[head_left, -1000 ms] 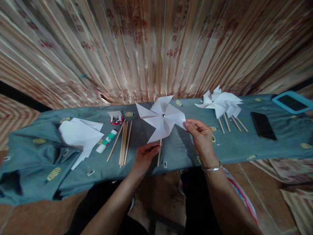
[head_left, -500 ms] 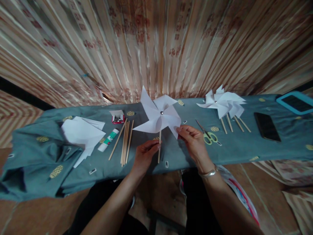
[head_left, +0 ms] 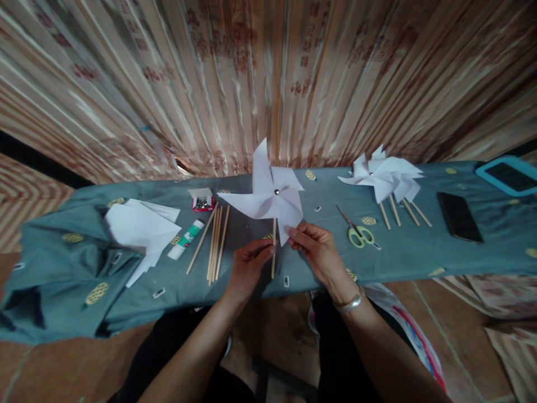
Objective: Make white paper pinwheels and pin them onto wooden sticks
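A white paper pinwheel (head_left: pixel 268 198) with a shiny pin at its centre is held up over the middle of the cloth. Its wooden stick (head_left: pixel 274 263) is pinched between the thumb and fingers of my left hand (head_left: pixel 249 266). My right hand (head_left: pixel 316 249) grips the tip of the lowest blade, just right of the stick. To the left of my left hand lie several loose wooden sticks (head_left: pixel 216 246). Green-handled scissors (head_left: pixel 358 232) rest to the right of my right hand.
On the blue-grey cloth (head_left: pixel 260 285) lie folded white papers (head_left: pixel 142 224), a glue stick (head_left: pixel 187 239) and a small box of pins (head_left: pixel 202 201). Stacked pinwheels (head_left: pixel 386 173), a black phone (head_left: pixel 459 217) and a blue-framed tablet (head_left: pixel 486 170) sit at right. A patterned curtain (head_left: pixel 251 84) hangs behind.
The pinwheel's blades have turned clockwise on the stick. My right hand has moved down and left with the blade tip. My left hand stays on the stick.
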Available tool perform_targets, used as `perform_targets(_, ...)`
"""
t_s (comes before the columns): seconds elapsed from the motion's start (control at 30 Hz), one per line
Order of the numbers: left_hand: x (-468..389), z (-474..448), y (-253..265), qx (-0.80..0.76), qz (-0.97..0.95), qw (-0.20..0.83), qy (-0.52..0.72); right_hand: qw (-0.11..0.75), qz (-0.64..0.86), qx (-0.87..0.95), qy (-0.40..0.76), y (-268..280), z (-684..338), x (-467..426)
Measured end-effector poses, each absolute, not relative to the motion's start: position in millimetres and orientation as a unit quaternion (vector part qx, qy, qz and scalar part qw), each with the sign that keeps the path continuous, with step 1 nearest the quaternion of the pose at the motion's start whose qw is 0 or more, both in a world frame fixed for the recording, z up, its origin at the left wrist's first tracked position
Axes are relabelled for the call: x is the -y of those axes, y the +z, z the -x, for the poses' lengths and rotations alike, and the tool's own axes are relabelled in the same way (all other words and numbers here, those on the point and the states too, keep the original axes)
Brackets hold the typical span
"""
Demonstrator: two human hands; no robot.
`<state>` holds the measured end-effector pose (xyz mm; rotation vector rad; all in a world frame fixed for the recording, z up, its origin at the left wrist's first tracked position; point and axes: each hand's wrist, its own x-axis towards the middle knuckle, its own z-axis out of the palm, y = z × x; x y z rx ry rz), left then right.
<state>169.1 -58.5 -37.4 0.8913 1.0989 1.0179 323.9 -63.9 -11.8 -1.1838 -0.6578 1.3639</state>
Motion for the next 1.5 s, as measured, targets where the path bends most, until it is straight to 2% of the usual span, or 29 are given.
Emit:
perform_targets(0.2,60,-169,-36,-0.464,-0.409,0.654,0.435,0.561,0.510,0.286,0.586,-11,-314,64)
perform_targets(0.4,60,-167,-35,-0.468,-0.410,0.651,0.434,0.519,0.527,0.380,0.555,-8,-326,65)
perform_targets(0.47,59,-167,-34,-0.476,-0.404,0.648,0.437,0.544,0.542,0.394,0.505,-9,-340,62)
perform_targets(0.6,61,-168,-33,-0.483,-0.393,0.656,0.426,0.646,0.575,0.339,0.372,-15,-366,49)
perform_targets(0.67,62,-169,-34,-0.484,-0.392,0.664,0.414,0.678,0.565,0.320,0.345,-18,-373,42)
perform_targets(0.87,65,-169,-37,-0.486,-0.391,0.678,0.389,0.692,0.560,0.342,0.301,-20,-379,34)
perform_targets(1.5,61,-168,-37,-0.491,-0.399,0.649,0.423,0.659,0.576,0.299,0.379,-14,-361,48)
